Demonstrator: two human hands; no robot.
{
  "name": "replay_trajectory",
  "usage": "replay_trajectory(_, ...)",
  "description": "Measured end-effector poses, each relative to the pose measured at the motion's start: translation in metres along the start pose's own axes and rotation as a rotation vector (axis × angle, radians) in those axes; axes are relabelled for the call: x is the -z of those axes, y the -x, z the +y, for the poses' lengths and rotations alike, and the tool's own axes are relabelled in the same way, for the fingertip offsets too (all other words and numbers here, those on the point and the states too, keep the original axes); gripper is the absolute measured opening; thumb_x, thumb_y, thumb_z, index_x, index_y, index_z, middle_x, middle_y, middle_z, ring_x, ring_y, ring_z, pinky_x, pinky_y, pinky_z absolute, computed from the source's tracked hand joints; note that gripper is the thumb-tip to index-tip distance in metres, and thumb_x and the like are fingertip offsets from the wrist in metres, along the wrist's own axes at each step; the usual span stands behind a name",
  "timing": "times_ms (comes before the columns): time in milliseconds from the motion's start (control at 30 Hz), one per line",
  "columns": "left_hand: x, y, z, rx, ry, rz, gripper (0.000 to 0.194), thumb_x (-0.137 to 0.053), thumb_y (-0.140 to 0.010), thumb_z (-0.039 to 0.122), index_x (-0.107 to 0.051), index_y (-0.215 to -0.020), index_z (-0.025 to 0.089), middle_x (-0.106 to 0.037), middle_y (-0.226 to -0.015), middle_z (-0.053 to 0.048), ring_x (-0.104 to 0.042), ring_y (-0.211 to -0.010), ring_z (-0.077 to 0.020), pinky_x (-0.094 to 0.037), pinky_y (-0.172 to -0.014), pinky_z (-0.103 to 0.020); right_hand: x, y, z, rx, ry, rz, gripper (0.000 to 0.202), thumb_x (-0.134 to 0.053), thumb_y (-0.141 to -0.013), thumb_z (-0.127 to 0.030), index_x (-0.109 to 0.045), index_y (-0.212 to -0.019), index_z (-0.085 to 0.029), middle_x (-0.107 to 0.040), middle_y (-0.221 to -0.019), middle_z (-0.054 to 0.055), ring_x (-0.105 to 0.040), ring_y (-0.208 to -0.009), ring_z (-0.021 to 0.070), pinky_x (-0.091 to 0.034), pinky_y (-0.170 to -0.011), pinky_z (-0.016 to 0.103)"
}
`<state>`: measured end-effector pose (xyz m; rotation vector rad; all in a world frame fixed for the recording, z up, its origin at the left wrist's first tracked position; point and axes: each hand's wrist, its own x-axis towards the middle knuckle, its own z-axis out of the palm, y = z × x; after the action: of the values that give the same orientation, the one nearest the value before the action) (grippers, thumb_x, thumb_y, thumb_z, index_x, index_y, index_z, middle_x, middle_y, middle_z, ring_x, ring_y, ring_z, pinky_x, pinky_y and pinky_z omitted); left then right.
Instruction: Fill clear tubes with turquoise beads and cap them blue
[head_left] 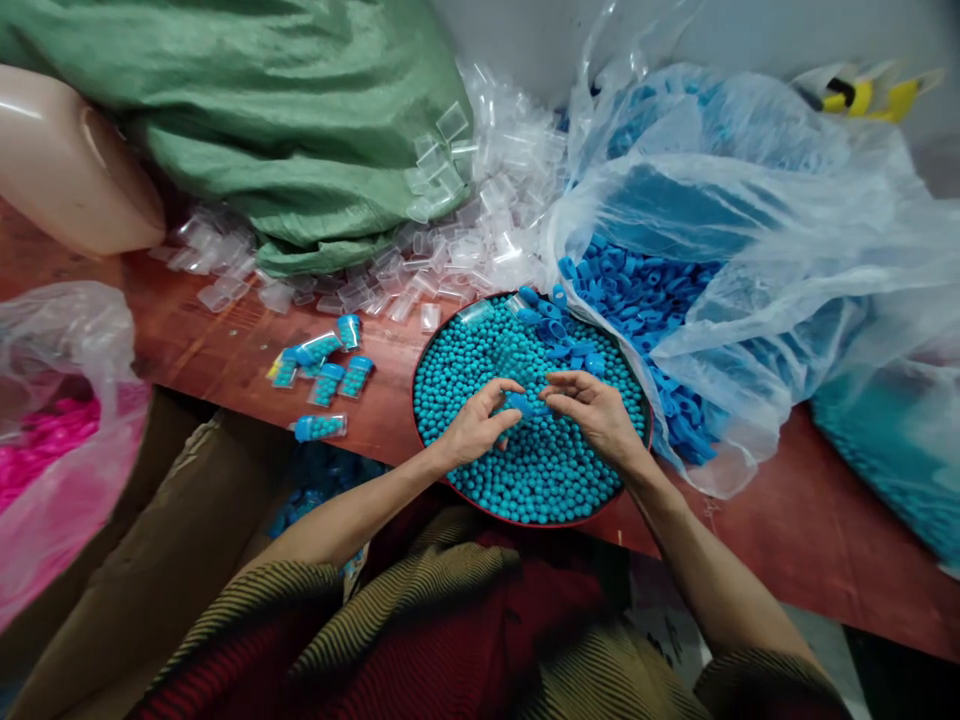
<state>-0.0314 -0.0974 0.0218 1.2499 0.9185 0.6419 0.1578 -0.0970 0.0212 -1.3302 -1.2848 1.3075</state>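
Observation:
My left hand (480,425) is closed in a pinch over the round tray (415,385) of turquoise beads (517,480). A blue cap (519,405) shows at its fingertips; whether a clear container is joined to it, I cannot tell. Facing it, my right hand (592,412) has thumb and fingers drawn together close to the same spot, and what they grip is too small to make out. Several loose blue caps (553,330) lie on the beads at the tray's far side. A clear container (475,316) rests near the far rim.
Left of the tray, several bead-filled containers with blue caps (328,383) lie on the red-brown table (382,400). Clear empty containers (480,250) are heaped behind, beside a green sack (315,130). A plastic bag (720,230) spills blue caps at right. Pink pieces (49,435) fill a bag at left.

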Motion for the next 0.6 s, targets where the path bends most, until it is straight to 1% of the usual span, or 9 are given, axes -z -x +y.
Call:
replay_trajectory(100, -0.008, 0.002, 0.002, -0.019, -0.033, 0.041, 0.039, -0.051, -0.082, 0.024, -0.042, -0.120, 0.022, -0.048, -0.074, 0.005, -0.043, -0.044, -0.0029, -0.039, -0.042, -0.016, -0.018, 0.002, -0.001, 0.034, 0.017, 0.138, 0.034, -0.068, -0.071, -0.039, -0.064, -0.099, -0.019, -0.071, -0.088, 0.006, -0.067, -0.081, 0.0195, -0.054, -0.072, 0.034)
replay_trajectory(167, -0.013, 0.003, 0.003, -0.042, -0.050, 0.129, 0.045, -0.052, -0.082, 0.024, -0.041, -0.126, 0.023, -0.049, -0.077, 0.003, -0.041, -0.046, -0.0032, -0.040, -0.044, -0.017, -0.029, 0.007, -0.002, 0.115, 0.118, 0.186, 0.030, -0.062, -0.077, -0.039, -0.065, -0.101, -0.020, -0.071, -0.098, 0.007, -0.066, -0.091, 0.0217, -0.052, -0.083, 0.038)
replay_trajectory(200, -0.013, 0.003, 0.003, -0.049, -0.045, 0.176, 0.047, -0.052, -0.082, 0.025, -0.041, -0.128, 0.023, -0.050, -0.077, 0.003, -0.040, -0.047, -0.0037, -0.040, -0.045, -0.018, -0.033, 0.011, -0.002, 0.168, 0.192, 0.176, 0.029, -0.059, -0.080, -0.038, -0.065, -0.103, -0.021, -0.069, -0.104, 0.008, -0.065, -0.097, 0.0227, -0.050, -0.089, 0.040)
replay_trajectory(267, -0.013, 0.002, 0.003, -0.065, -0.022, 0.225, 0.048, -0.051, -0.083, 0.025, -0.041, -0.130, 0.021, -0.053, -0.079, 0.001, -0.042, -0.051, -0.0056, -0.042, -0.049, -0.020, -0.038, 0.017, -0.001, 0.270, 0.350, 0.093, 0.037, -0.058, -0.082, -0.038, -0.060, -0.115, -0.021, -0.065, -0.115, 0.009, -0.060, -0.107, 0.0246, -0.046, -0.096, 0.042)
replay_trajectory(333, -0.011, 0.001, 0.003, -0.081, 0.012, 0.210, 0.048, -0.050, -0.082, 0.023, -0.042, -0.129, 0.019, -0.056, -0.085, -0.001, -0.047, -0.059, -0.0081, -0.044, -0.056, -0.022, -0.041, 0.022, 0.000, 0.357, 0.485, 0.000, 0.057, -0.064, -0.077, -0.041, -0.049, -0.128, -0.019, -0.058, -0.125, 0.013, -0.054, -0.116, 0.0275, -0.045, -0.099, 0.044)
replay_trajectory(400, -0.009, -0.001, 0.003, -0.097, 0.036, 0.172, 0.047, -0.050, -0.079, 0.020, -0.044, -0.126, 0.018, -0.059, -0.093, -0.002, -0.052, -0.070, -0.0107, -0.046, -0.066, -0.024, -0.043, 0.024, 0.002, 0.425, 0.594, -0.026, 0.077, -0.071, -0.070, -0.042, -0.038, -0.135, -0.016, -0.052, -0.129, 0.017, -0.050, -0.120, 0.0301, -0.045, -0.098, 0.045)
replay_trajectory(433, -0.008, -0.002, 0.004, -0.107, 0.042, 0.155, 0.046, -0.051, -0.078, 0.018, -0.045, -0.124, 0.018, -0.059, -0.096, -0.003, -0.053, -0.075, -0.0118, -0.046, -0.072, -0.025, -0.044, 0.025, 0.003, 0.448, 0.643, -0.016, 0.081, -0.072, -0.070, -0.041, -0.034, -0.137, -0.015, -0.051, -0.128, 0.018, -0.051, -0.119, 0.0307, -0.047, -0.095, 0.045)
replay_trajectory(533, -0.009, -0.001, 0.005, -0.133, 0.042, 0.133, 0.039, -0.054, -0.074, 0.015, -0.050, -0.113, 0.017, -0.059, -0.098, -0.003, -0.053, -0.087, -0.0138, -0.044, -0.083, -0.026, -0.046, 0.026, 0.004, 0.491, 0.765, 0.034, 0.077, -0.068, -0.073, -0.040, -0.032, -0.136, -0.015, -0.056, -0.114, 0.017, -0.059, -0.103, 0.0300, -0.054, -0.079, 0.041)
replay_trajectory(600, -0.011, 0.001, 0.004, -0.122, 0.060, 0.145, 0.031, -0.055, -0.075, 0.016, -0.051, -0.105, 0.017, -0.058, -0.093, -0.001, -0.053, -0.084, -0.0131, -0.043, -0.081, -0.025, -0.046, 0.027, 0.008, 0.530, 0.827, 0.047, 0.073, -0.065, -0.073, -0.042, -0.034, -0.133, -0.013, -0.057, -0.103, 0.016, -0.061, -0.091, 0.0288, -0.055, -0.067, 0.038)
